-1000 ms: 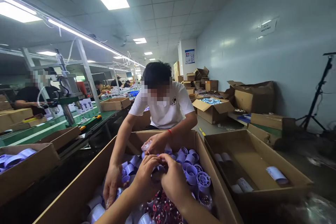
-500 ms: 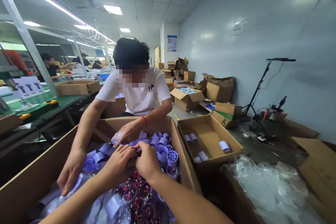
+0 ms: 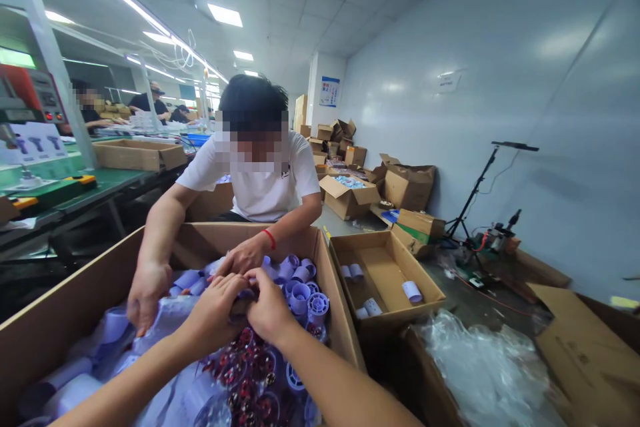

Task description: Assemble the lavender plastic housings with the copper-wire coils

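Observation:
Over a deep cardboard box [image 3: 341, 307], my left hand [image 3: 214, 312] and my right hand [image 3: 270, 310] meet with fingers curled inward. Whatever they grip between them is mostly hidden behind the fingers, and I cannot make it out. Purple plastic cylinders [image 3: 301, 297] fill the box, some with spoked ends. Below my hands lie small dark red and shiny metal parts [image 3: 245, 370]. Clear plastic bags [image 3: 173, 310] cover part of the left side. A person opposite reaches in with one hand [image 3: 150, 297] on the bags and another hand [image 3: 245, 255] just beyond mine.
A shallow carton [image 3: 390, 263] holding a few pale purple cylinders [image 3: 412, 291] stands to the right. Nearer me is a box of crumpled clear plastic [image 3: 490, 367]. A green workbench [image 3: 120, 177] runs along the left. A thin stand [image 3: 473, 197] is near the wall.
The view has shifted slightly. The other person's hand at the left has lifted a little off the bags, and their other hand has moved nearer mine. My hands stay together.

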`<action>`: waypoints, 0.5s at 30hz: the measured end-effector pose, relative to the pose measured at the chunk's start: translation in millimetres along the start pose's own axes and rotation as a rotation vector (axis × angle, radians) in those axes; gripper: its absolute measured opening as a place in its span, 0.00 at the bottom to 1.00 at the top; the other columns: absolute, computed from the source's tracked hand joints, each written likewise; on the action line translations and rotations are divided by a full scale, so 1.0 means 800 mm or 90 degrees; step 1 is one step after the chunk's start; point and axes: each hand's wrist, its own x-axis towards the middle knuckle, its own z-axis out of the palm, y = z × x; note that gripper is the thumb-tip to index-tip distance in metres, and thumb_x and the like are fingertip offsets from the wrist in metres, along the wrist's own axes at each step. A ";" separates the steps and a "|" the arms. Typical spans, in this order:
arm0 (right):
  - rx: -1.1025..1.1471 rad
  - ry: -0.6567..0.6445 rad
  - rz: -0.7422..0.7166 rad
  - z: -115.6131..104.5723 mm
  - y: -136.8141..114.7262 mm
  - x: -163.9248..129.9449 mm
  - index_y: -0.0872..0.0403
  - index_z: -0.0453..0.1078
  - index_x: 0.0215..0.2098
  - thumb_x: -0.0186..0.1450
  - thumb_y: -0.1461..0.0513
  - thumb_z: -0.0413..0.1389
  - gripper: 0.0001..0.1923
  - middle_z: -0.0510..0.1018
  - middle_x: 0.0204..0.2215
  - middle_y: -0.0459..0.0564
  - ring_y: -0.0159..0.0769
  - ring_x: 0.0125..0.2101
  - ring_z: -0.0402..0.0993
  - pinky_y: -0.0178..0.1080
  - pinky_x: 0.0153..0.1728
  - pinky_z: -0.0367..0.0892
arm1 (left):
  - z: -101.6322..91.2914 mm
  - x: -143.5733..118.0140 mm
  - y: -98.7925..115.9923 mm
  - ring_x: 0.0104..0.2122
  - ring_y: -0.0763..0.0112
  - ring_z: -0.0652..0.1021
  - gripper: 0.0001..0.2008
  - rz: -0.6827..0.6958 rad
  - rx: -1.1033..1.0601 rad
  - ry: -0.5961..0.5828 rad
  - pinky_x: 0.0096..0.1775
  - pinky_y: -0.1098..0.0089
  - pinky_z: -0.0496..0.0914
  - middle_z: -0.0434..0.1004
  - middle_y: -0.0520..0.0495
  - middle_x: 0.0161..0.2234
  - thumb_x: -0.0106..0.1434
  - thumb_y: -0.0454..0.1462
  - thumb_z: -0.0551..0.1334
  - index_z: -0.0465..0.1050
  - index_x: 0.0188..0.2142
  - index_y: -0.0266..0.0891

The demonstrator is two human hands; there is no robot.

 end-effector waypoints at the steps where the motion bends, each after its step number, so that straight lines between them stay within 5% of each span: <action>1: 0.074 -0.034 0.017 -0.003 0.004 0.005 0.51 0.70 0.40 0.46 0.76 0.58 0.25 0.78 0.31 0.42 0.37 0.36 0.75 0.40 0.41 0.69 | 0.002 0.000 -0.001 0.35 0.62 0.77 0.14 -0.010 -0.027 -0.014 0.38 0.64 0.71 0.76 0.47 0.34 0.47 0.32 0.59 0.65 0.36 0.41; 4: 0.241 -0.068 0.084 -0.027 0.013 0.021 0.52 0.72 0.33 0.37 0.75 0.64 0.25 0.75 0.22 0.40 0.36 0.27 0.74 0.41 0.33 0.71 | 0.003 0.008 -0.008 0.40 0.62 0.75 0.18 -0.051 -0.100 -0.026 0.41 0.65 0.71 0.74 0.45 0.40 0.50 0.38 0.63 0.64 0.40 0.40; 7: 0.323 0.050 0.077 -0.070 0.013 0.033 0.51 0.68 0.29 0.44 0.67 0.64 0.15 0.72 0.21 0.40 0.33 0.23 0.71 0.38 0.28 0.71 | -0.009 0.017 -0.021 0.40 0.63 0.72 0.20 -0.195 -0.090 -0.012 0.41 0.64 0.70 0.70 0.45 0.39 0.53 0.46 0.63 0.63 0.41 0.38; 9: 0.392 0.135 0.055 -0.105 0.012 0.041 0.49 0.65 0.29 0.53 0.58 0.60 0.09 0.73 0.24 0.42 0.33 0.25 0.72 0.37 0.29 0.72 | -0.016 0.018 -0.029 0.33 0.68 0.72 0.14 -0.272 -0.101 -0.200 0.37 0.68 0.70 0.71 0.49 0.32 0.61 0.47 0.56 0.65 0.37 0.37; 11: 0.446 0.195 0.026 -0.137 0.012 0.047 0.47 0.63 0.30 0.60 0.48 0.50 0.13 0.74 0.27 0.44 0.32 0.32 0.75 0.36 0.33 0.73 | -0.012 0.010 -0.034 0.29 0.70 0.72 0.15 -0.266 -0.119 -0.591 0.33 0.71 0.69 0.71 0.51 0.27 0.62 0.47 0.54 0.69 0.33 0.37; 12: 0.464 0.213 0.012 -0.148 0.012 0.049 0.47 0.62 0.30 0.61 0.45 0.45 0.17 0.75 0.29 0.45 0.32 0.36 0.75 0.37 0.36 0.73 | -0.006 0.004 -0.034 0.25 0.71 0.72 0.14 -0.263 -0.125 -0.703 0.29 0.71 0.69 0.72 0.52 0.22 0.58 0.47 0.60 0.71 0.27 0.37; 15: 0.325 0.124 0.001 -0.153 0.016 0.048 0.48 0.65 0.32 0.62 0.40 0.40 0.24 0.78 0.35 0.48 0.32 0.43 0.74 0.37 0.40 0.72 | 0.025 -0.021 -0.033 0.16 0.69 0.72 0.18 -0.267 -0.122 -0.843 0.20 0.71 0.68 0.70 0.52 0.13 0.42 0.47 0.72 0.70 0.14 0.38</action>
